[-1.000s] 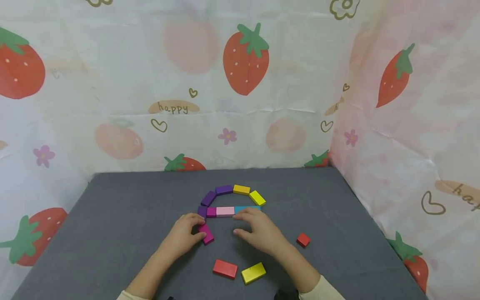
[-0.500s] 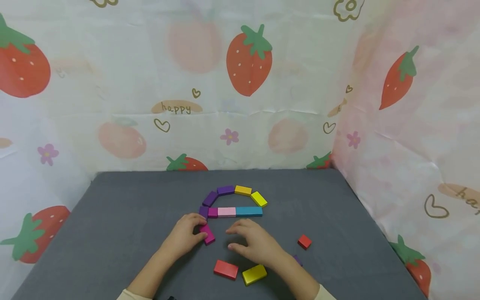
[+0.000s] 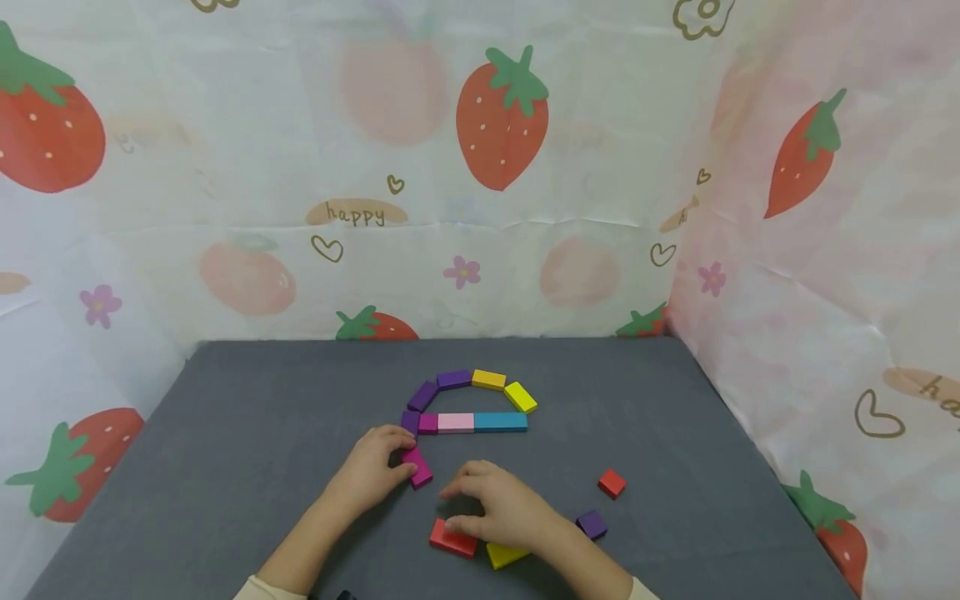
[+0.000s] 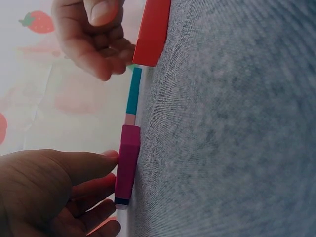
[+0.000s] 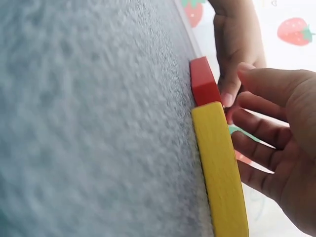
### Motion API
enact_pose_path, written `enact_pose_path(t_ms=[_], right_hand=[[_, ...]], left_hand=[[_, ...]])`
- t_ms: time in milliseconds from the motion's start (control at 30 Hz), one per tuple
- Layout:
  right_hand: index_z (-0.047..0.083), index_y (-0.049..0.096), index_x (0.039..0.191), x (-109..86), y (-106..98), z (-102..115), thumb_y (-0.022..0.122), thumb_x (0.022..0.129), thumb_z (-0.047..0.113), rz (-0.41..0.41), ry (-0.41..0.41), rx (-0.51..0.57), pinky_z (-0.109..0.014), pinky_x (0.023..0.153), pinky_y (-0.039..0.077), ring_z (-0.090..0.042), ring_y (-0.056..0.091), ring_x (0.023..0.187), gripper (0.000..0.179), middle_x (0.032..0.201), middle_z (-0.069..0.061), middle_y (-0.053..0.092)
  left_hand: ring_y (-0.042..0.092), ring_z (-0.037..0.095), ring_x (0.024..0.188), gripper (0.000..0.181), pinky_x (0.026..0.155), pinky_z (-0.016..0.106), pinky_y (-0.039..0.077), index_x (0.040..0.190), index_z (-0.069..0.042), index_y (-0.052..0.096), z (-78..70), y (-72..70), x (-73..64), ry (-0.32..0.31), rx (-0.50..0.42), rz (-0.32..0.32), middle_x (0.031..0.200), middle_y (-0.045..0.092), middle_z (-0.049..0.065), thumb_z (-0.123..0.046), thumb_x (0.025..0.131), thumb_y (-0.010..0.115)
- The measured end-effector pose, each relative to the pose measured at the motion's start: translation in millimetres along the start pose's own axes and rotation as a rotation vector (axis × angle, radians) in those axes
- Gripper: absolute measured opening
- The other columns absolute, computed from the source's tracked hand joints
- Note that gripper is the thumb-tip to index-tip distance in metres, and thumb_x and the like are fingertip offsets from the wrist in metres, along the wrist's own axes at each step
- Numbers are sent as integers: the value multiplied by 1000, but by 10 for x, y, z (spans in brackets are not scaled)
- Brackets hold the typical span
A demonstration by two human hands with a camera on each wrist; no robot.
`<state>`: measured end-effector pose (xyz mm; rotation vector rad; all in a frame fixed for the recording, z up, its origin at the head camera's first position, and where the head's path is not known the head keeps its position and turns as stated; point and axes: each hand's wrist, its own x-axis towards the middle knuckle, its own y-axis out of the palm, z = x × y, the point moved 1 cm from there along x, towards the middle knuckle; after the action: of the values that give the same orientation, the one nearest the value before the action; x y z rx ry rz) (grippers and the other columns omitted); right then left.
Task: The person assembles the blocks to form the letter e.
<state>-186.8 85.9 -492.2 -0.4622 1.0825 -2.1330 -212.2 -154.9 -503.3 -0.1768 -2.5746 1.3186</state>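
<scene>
at the near edge, a pale sleeve point(image 3: 264, 590) shows on each arm, and between them a small black thing point(image 3: 346, 595), too much cut off to name. a little beyond, on the grey table point(image 3: 262, 433), lies the yellow block point(image 3: 505, 557), partly covered by the right hand point(image 3: 506, 504). this hand is rather wide: the fingers bend loosely, a gap stays between them and the thumb, and it holds nothing. the red block point(image 3: 452, 543) lies under its thumb; if they touch, i cannot tell. outside the right forearm is the purple block point(image 3: 592, 525), and farther the small red block point(image 3: 612, 483), apart from it.

the left hand point(image 3: 369, 471) is narrow, pinching the magenta block point(image 3: 417, 470) between thumb and fingers. this block lies slanted on the table, its far end near the lowest of 3 purple pieces point(image 3: 410, 420).

beyond the hands is a straight row, from left to right: small magenta piece point(image 3: 428, 424), pink piece point(image 3: 456, 423), blue piece point(image 3: 500, 422), touching end to end. behind it the purple pieces, then 1 orange piece point(image 3: 489, 380) and 1 yellow piece point(image 3: 521, 397), make a curve. farthest hangs a pale curtain point(image 3: 420, 275) printed with strawberries.
</scene>
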Motion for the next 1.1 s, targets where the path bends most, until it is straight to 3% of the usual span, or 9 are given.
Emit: enact_pose_path(t_ms=[200,467,633,867,1100], right_hand=[[26,72,124,5,25,9,74,90,54,65,-20,-13,-23,91,51,0,56,101,43,112,16,63],[32,71,123,1,53,-8,74,85,63,106,-2,-65,-29,95,46,1,52,102,49,110,21,62],[32,72,118,1,76,-11,76,84,61,99,-25,-106,-30,94,45,2,51,98,45,103,22,61],[34,72,114,22,91,7,77,86,56,113,24,-119,-27,92,45,3,49,94,36,96,24,59],[32,73,110,51,63,56,79,87,50,132,22,-124,-27,91,46,4,51,91,30,95,24,60]], left_hand=[[60,33,118,28,105,51,45,109,-2,76,14,-1,11,22,-2,-12,118,69,10,-13,85,83],[60,33,119,28,106,51,45,110,-2,76,5,-15,14,17,-4,-5,119,69,10,-13,85,83],[60,33,118,28,106,51,45,109,-2,76,-1,-23,0,17,-5,-1,118,69,10,-13,84,84],[60,32,119,28,106,51,45,109,-3,76,4,-8,1,4,-9,-1,119,69,9,-13,84,84],[60,33,118,27,104,51,46,109,-2,76,30,-3,4,16,-1,-9,118,69,10,-13,84,83]])
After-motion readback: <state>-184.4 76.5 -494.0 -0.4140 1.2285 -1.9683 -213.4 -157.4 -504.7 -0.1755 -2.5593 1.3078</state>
